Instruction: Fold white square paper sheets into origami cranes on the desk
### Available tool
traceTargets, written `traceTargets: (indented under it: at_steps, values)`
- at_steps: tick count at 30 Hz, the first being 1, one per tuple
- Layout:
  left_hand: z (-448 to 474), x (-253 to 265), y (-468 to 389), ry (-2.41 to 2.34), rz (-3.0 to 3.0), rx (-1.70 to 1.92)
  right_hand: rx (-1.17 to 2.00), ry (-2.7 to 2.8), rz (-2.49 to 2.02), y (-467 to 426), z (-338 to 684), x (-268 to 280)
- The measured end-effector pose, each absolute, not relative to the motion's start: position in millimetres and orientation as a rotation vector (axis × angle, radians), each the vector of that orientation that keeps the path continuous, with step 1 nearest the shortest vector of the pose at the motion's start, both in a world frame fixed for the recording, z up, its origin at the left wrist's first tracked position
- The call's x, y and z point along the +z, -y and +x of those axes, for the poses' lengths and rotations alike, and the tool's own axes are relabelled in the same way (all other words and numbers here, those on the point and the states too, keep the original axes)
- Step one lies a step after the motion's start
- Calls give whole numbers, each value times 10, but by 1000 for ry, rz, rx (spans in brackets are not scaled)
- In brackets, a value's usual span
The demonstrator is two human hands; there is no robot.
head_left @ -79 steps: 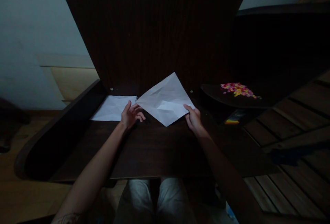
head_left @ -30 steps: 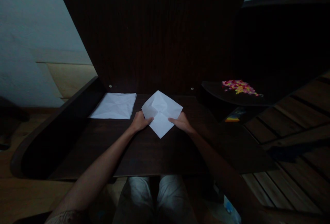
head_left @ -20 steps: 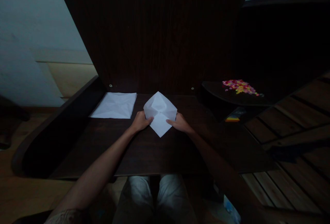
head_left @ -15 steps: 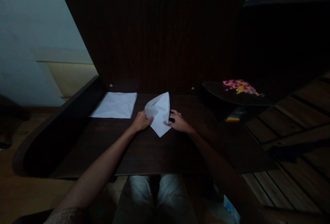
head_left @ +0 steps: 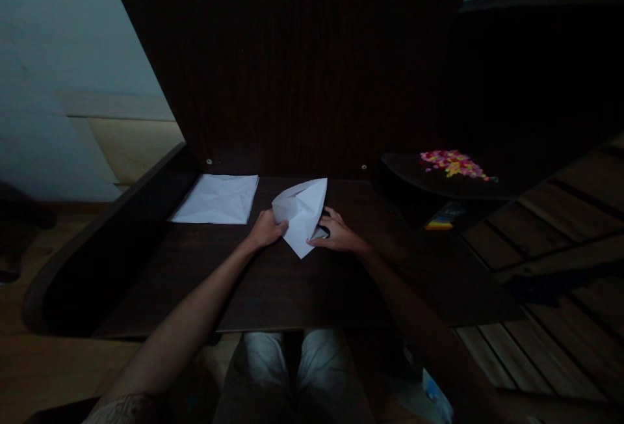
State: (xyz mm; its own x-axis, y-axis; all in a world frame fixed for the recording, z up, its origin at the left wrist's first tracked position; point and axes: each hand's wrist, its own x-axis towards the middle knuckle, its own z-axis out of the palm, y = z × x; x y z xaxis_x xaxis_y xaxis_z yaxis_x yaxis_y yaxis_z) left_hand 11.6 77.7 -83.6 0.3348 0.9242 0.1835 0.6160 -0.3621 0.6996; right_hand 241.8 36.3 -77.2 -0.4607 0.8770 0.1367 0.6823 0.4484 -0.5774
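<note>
Nearest you, your trousered legs (head_left: 316,372) sit under the front edge of the dark wooden desktop (head_left: 292,297). Just beyond, over its middle, is the creased white sheet of paper (head_left: 296,216), held between your two hands. Your left hand (head_left: 266,229) clamps its left edge, thumb on top, fingers hidden beneath. Your right hand (head_left: 338,232) is at the right side, thumb tip touching the paper, fingers spread along the fold; you cannot tell from here whether it pinches.

A second ago the sheet was an even diamond with its far corner centred; now that corner leans right and the right side rises steeply. The folding looks part-way, with this side not yet pressed flat.

To the left, well apart from the sheet, lies a stack of creased white paper (head_left: 219,199), near the raised side board (head_left: 97,248). To the right, a rounded shelf (head_left: 402,167) carries a scatter of pink, red and yellow bits (head_left: 455,164). Behind rises a tall dark panel (head_left: 292,73); a pale wall (head_left: 58,34) shows to its left. The room is dim.
</note>
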Motion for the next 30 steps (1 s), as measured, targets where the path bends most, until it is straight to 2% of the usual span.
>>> traceTargets:
  at_steps: [6, 12, 17, 22, 30]
  values:
    - [99, -877, -837, -1265, 1757, 944, 766, 1492, -1410, -502, 2429, -910]
    - [103, -822, -846, -1265, 1483, 1001, 939, 1093, -1328, -554, 2436, -882]
    - [118, -810, -796, -1275, 1646, 911, 982, 1057, -1298, -538, 2412, -880]
    - [118, -856, -765, -1250, 2059, 846, 836, 1219, -1398, -583, 2435, -962]
    - [122, -751, -678, -950, 2304, 759, 667, 1404, -1471, -573, 2463, -1007]
